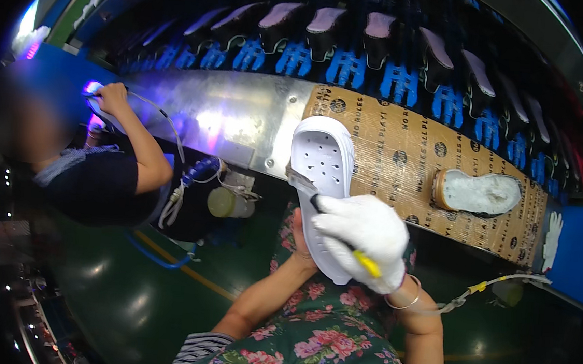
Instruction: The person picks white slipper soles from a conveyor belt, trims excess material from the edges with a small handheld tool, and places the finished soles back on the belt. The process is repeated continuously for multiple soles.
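White clog [322, 156], one, between two hands [368, 234]

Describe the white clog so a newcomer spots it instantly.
Start at the printed brown cardboard on the bench. Near its left end, the bare left hand holds the white clog. Unlike the pale-topped shoe shape lying on the cardboard, its toe is pierced with holes.

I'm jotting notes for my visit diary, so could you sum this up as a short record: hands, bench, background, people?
Left hand: bare, holding a white clog
Right hand: white-gloved, gripping a brush-like tool
Tool tip: at the clog's edge; exact contact unclear
Bench: metal, partly under brown covering
On covering: pale-topped, shoe-shaped piece
Background: row of dark forms
Nearby: another person, left
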A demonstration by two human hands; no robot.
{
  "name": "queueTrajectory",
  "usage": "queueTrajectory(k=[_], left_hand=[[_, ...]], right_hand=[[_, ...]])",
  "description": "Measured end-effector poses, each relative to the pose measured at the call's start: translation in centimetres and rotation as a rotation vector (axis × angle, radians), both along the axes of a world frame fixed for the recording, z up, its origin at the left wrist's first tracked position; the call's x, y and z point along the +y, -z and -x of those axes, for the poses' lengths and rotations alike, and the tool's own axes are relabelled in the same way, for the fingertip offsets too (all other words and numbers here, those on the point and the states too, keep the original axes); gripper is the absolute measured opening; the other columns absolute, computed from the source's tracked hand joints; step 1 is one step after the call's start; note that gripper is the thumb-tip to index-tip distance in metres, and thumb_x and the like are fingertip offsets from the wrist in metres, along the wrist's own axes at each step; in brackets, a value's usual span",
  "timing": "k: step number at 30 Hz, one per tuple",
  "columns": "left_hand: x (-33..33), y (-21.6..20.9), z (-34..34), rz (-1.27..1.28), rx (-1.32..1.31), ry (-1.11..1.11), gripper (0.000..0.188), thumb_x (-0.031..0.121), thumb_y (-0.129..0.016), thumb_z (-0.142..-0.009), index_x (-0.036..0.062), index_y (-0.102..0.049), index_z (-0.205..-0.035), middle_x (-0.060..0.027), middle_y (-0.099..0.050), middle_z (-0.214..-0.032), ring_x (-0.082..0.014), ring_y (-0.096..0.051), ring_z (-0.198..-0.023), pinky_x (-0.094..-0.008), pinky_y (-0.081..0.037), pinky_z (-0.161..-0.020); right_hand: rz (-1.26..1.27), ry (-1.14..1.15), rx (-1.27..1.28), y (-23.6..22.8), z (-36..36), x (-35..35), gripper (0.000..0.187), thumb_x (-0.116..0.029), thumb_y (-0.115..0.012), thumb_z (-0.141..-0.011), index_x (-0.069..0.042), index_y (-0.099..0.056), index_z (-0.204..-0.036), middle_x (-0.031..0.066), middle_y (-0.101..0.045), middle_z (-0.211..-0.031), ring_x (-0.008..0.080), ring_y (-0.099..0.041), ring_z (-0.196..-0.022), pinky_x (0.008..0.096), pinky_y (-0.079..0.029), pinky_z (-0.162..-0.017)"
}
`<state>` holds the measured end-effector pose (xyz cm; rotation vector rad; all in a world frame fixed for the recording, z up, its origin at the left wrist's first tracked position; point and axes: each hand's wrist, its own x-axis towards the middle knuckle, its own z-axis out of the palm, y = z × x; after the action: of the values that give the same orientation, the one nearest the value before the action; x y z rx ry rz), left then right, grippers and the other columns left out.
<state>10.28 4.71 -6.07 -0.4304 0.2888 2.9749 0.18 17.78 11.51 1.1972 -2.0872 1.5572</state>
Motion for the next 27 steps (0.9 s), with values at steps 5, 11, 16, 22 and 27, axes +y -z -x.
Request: queueTrajectory(k=[5,11,16,22,27], left_hand=[[-0.4,-1.1,1.0,0.189,0.034,-0.019,0.097,0.080,-0.050,-0.093,0.0124,-0.036,-0.162,-0.0161,-0.048,-0.159,-0.0340,-0.051,-0.143,-0.0522,-0.038,-0.123],[-1.1,-0.4,2.0,0.081,-0.035,-0.099,0.096,0.082,-0.045,-0.094,0.0152,-0.036,-0.162,-0.0145,-0.048,-0.158,-0.0336,-0.049,-0.144,-0.0530,-0.038,-0.122],[-1.0,-3.3,4.9,0.154,0.304,0.038,0.108,0.090,-0.047,-0.088,0.0104,-0.036,-0.161,-0.0205,-0.054,-0.151,-0.0361,-0.058,-0.134,-0.0539,-0.046,-0.115],[-2.0,-4.1,5.6,0.034,0.276,-0.097,0.116,0.097,-0.039,-0.084,0.0109,-0.034,-0.162,-0.0253,-0.056,-0.145,-0.0405,-0.059,-0.130,-0.0564,-0.049,-0.110],[-2.3,-4.8,6.9,-0.138,0.353,-0.006,0.111,0.092,-0.046,-0.086,0.0108,-0.035,-0.161,-0.0263,-0.052,-0.147,-0.0493,-0.055,-0.128,-0.0658,-0.052,-0.100]], right_hand=[[-0.007,0.167,0.127,1.2,0.3,-0.2,0.032,-0.008,-0.079,-0.074,-0.010,-0.078,-0.107,0.0128,-0.077,-0.112,0.0322,-0.075,-0.093,0.0420,-0.060,-0.076],[0.121,-0.035,-0.183,1.4,0.2,0.4,0.026,-0.005,-0.082,-0.075,-0.008,-0.079,-0.101,0.0144,-0.079,-0.107,0.0319,-0.076,-0.092,0.0396,-0.059,-0.079],[0.087,0.247,0.126,3.2,-0.8,-2.0,0.026,-0.009,-0.084,-0.078,-0.010,-0.080,-0.104,0.0095,-0.078,-0.104,0.0302,-0.075,-0.091,0.0406,-0.060,-0.079],[0.177,-0.064,-0.089,3.6,1.0,0.4,0.033,-0.006,-0.083,-0.073,-0.008,-0.078,-0.105,0.0142,-0.078,-0.111,0.0319,-0.075,-0.095,0.0414,-0.059,-0.083],[0.024,-0.034,0.079,4.6,-1.3,-1.2,0.036,-0.005,-0.084,-0.070,-0.009,-0.078,-0.106,0.0114,-0.078,-0.111,0.0308,-0.076,-0.094,0.0398,-0.060,-0.082]])
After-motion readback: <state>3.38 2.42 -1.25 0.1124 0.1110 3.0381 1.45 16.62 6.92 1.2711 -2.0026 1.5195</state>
